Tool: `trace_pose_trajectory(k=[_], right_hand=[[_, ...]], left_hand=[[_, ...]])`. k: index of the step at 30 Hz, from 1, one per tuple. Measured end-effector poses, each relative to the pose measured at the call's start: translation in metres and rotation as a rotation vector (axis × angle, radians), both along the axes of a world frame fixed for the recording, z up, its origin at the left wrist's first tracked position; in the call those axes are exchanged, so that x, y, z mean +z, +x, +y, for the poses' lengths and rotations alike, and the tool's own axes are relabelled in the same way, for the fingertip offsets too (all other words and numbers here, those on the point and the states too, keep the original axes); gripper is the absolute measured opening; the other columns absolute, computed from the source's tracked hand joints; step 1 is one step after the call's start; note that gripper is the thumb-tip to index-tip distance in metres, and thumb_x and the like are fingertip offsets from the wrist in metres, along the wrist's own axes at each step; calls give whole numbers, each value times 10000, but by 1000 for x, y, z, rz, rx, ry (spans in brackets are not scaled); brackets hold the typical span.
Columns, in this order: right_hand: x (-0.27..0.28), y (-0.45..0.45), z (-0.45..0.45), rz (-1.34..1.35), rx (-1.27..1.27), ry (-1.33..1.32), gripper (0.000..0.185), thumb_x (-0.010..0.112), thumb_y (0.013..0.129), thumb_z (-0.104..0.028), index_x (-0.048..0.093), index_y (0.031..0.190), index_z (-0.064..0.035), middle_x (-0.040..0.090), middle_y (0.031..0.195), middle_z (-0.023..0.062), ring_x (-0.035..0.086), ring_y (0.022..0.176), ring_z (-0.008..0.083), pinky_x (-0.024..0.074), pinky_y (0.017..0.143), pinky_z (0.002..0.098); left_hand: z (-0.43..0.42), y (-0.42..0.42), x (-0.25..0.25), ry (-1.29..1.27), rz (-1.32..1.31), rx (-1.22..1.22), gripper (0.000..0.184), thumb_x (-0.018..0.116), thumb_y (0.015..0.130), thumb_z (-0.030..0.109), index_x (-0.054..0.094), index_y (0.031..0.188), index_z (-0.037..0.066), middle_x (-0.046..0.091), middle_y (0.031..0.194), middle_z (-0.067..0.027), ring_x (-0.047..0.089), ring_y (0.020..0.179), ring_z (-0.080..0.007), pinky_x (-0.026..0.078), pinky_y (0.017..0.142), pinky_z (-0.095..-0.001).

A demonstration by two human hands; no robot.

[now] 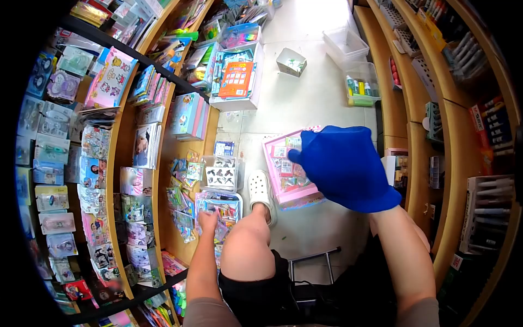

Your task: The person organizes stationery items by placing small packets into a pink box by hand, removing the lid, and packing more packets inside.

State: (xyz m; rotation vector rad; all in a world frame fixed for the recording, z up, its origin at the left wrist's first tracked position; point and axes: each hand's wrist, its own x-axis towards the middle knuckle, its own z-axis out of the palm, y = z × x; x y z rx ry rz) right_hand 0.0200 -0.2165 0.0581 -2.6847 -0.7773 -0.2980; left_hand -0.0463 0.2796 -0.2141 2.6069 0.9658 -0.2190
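Left hand (208,220): at a clear packet (222,222) just right of it, over the near-left tray (241,206); finger closure cannot be told. Right hand (343,163): inside blue covering (368,182), fingers hidden; pink box (298,194) adjoining leftward, long axis near-to-far.

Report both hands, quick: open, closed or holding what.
Left hand: fingers at a clear packet by the white tray; grip can't be told.
Right hand: covered in blue, beside the pink box; open or closed can't be told.
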Motion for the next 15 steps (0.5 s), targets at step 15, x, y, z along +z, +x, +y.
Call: trace_pose_trajectory(k=[15], right_hand=[[4, 9, 3, 160, -88, 4, 146, 634, 678, -255, 645, 823, -242, 553, 700, -2, 565, 667, 177, 363, 570, 338]], left_hand=[[0, 46, -20, 87, -169, -287, 361, 676, 694, 248, 574, 900, -32, 587, 882, -211, 560, 874, -343, 440, 790, -406]])
